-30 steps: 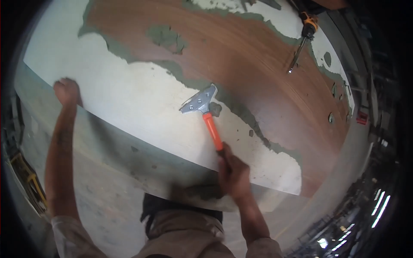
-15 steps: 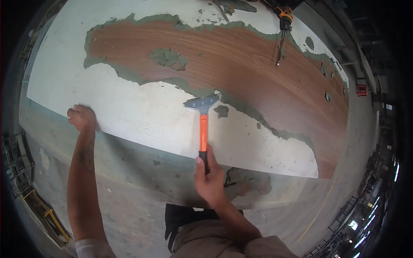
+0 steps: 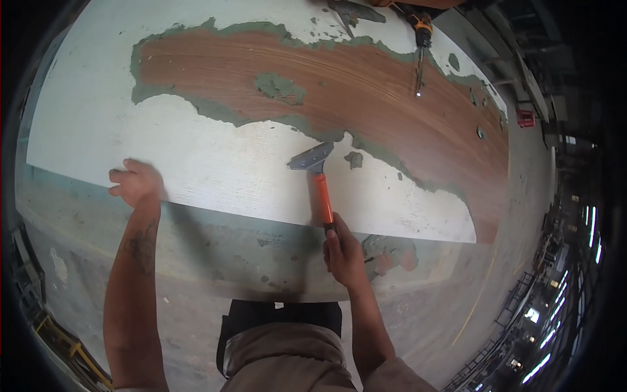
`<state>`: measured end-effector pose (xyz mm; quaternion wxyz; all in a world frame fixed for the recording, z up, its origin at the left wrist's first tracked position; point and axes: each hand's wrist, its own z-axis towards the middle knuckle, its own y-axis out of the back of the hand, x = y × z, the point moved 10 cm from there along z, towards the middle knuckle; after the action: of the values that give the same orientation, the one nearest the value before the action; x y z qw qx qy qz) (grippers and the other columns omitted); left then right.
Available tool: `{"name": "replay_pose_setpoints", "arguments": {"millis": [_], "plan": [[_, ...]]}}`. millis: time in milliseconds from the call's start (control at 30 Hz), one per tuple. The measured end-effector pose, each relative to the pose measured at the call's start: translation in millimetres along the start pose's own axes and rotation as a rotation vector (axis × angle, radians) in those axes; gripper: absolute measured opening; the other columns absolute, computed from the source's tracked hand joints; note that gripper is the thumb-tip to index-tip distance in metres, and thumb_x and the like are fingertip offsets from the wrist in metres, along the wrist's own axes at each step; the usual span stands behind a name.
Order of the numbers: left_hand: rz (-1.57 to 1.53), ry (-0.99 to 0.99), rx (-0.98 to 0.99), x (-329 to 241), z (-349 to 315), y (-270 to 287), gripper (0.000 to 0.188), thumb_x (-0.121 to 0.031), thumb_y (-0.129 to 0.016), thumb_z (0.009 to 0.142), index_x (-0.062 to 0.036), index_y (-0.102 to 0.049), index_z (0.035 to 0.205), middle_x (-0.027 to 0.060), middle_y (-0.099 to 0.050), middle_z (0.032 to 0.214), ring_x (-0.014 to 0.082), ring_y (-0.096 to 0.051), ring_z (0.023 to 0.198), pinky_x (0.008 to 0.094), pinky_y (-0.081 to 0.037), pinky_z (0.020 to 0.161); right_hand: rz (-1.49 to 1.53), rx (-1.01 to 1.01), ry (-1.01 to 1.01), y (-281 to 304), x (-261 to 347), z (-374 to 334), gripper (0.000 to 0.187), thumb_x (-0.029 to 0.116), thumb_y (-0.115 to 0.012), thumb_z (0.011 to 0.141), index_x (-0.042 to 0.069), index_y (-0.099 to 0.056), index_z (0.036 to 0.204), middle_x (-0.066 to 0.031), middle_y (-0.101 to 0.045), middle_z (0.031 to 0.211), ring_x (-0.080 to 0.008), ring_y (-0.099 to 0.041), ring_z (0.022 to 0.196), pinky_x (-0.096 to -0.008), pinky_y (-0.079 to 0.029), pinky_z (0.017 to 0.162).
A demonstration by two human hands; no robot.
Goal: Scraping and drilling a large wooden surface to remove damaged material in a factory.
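Note:
In my right hand (image 3: pixel 344 251) is a scraper (image 3: pixel 321 196) with an orange and black handle, the fingers wrapped round its lower end. Its wide grey metal head lies over the white sheet (image 3: pixel 215 160), close to the ragged green-grey edge of the brown wood-grain area (image 3: pixel 366 85). Beside the head, to the right, sits a small loose flake (image 3: pixel 353 160) of green-grey material. My left hand (image 3: pixel 138 183) rests on the near left edge of the white sheet, its fingers apart and holding nothing.
A drill (image 3: pixel 423 36) with a long bit lies at the far side. Another dark flat tool (image 3: pixel 353 14) lies left of it among scraps. A green-grey patch (image 3: pixel 281 88) clings to the brown surface. The greenish table edge (image 3: pixel 261 255) runs along the near side, with more scraps on it.
The scraper's head has tilted and shifted slightly relative to the sheet, its handle now leaning to the right. My left hand's fingers have spread more. The whole view has shifted a little.

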<state>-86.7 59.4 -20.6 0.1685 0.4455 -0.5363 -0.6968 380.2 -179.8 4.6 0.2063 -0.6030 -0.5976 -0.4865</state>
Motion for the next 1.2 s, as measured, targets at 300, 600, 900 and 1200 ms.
{"name": "replay_pose_setpoints", "arguments": {"millis": [300,600,900,1200], "plan": [[0.014,0.019,-0.015,-10,-13,5,0.073,-0.053,-0.044,0.1,0.0014,-0.033,0.147,0.042,-0.038,0.136,0.0557,-0.057,0.111,0.0575,-0.049,0.096,-0.224,0.01,-0.029,27,-10,8,0.036,0.022,-0.049,0.108,0.004,-0.054,0.139,0.0038,-0.05,0.066,-0.0043,-0.046,0.054,-0.0233,-0.038,0.049],[0.052,0.01,-0.056,7,3,5,0.074,-0.054,-0.045,0.1,-0.0002,-0.034,0.149,0.04,-0.039,0.139,0.0533,-0.054,0.118,0.0562,-0.048,0.099,-0.514,0.131,0.159,37,29,34,0.036,0.014,-0.052,0.105,0.001,-0.053,0.138,-0.0084,-0.062,0.071,-0.0146,-0.063,0.061,-0.0293,-0.049,0.059],[0.031,0.033,-0.052,4,1,4,0.075,-0.057,-0.045,0.099,-0.0018,-0.036,0.149,0.0371,-0.038,0.145,0.0507,-0.05,0.125,0.0541,-0.045,0.104,-0.1,0.202,0.012,-9,29,12,0.041,0.018,-0.046,0.108,-0.002,-0.045,0.144,-0.0064,-0.059,0.068,-0.0115,-0.056,0.052,-0.0264,-0.045,0.05],[0.054,0.075,-0.039,-1,-5,2,0.073,-0.057,-0.044,0.1,-0.0035,-0.037,0.149,0.0369,-0.038,0.145,0.0516,-0.051,0.124,0.0545,-0.044,0.105,0.236,0.15,-0.231,-46,18,2,0.042,0.024,-0.044,0.109,0.003,-0.042,0.146,-0.0006,-0.051,0.068,-0.0082,-0.05,0.049,-0.0252,-0.043,0.046]]}}
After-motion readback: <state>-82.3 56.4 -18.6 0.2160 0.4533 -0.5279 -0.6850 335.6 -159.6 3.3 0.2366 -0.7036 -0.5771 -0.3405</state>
